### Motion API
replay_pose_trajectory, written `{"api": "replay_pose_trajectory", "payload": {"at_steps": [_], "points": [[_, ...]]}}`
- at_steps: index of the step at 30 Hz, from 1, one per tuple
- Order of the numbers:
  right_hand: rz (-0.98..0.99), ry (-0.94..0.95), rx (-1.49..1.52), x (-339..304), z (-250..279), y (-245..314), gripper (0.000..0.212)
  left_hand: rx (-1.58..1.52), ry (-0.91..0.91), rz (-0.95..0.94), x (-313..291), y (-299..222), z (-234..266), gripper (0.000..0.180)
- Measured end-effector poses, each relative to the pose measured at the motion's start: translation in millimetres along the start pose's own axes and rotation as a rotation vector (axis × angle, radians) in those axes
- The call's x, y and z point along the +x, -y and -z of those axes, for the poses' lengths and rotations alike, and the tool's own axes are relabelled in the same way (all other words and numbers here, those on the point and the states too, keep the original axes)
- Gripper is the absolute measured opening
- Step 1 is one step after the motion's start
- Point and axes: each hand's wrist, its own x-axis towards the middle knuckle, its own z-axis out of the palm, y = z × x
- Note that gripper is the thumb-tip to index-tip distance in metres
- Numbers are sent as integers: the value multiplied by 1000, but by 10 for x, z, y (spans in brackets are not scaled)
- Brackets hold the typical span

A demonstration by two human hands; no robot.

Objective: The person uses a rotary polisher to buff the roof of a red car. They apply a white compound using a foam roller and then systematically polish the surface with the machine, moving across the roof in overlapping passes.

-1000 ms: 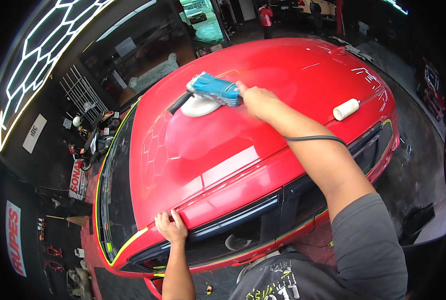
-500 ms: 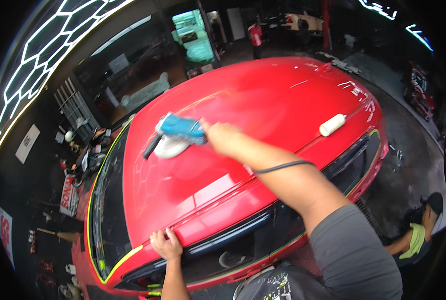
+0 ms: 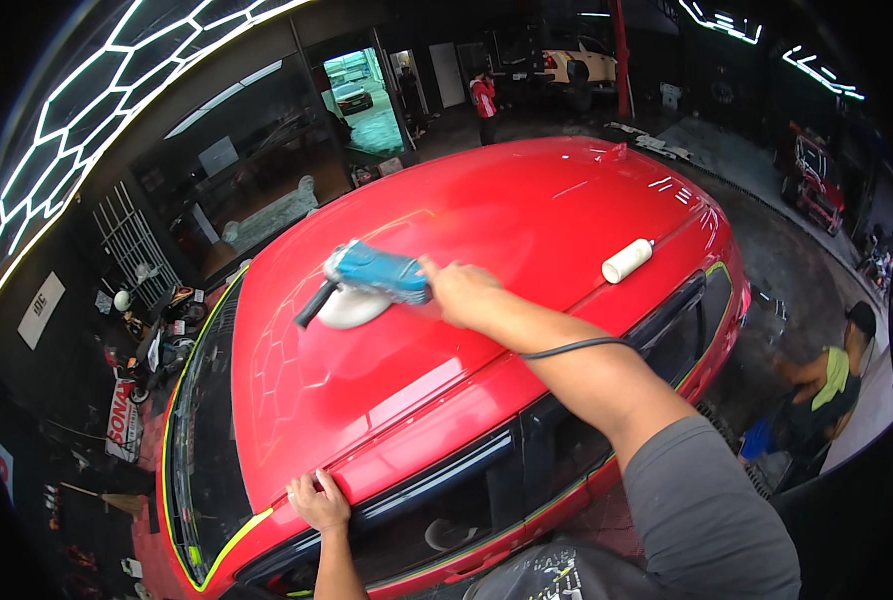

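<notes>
My right hand is wrapped round the rear of a blue power polisher. Its white round pad lies against the glossy red car roof, and a black side handle sticks out, held by no hand. A black cord passes over my right forearm. Down at the near edge of the roof, by the windscreen corner, my left hand rests with fingers apart and nothing in it. A whitish bottle lies on its side on the roof, right of my right hand.
Yellow-green masking tape lines the windscreen and windows. Another person with a light green cloth is low on the right; a person in red stands at the back. A broom and a motorcycle are at left.
The view has shifted, so the car appears further left. My right hand still grips the polisher on the roof. The person at right shows more fully.
</notes>
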Motion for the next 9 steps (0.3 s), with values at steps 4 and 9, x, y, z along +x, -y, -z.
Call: {"api": "replay_pose_trajectory", "payload": {"at_steps": [4,9], "points": [[-172,27,-73,-131,201,-519,97,28,7,23,3,15,-20,29],[-367,55,12,-373,569,-919,104,65,26,33,77,28,60,29]]}}
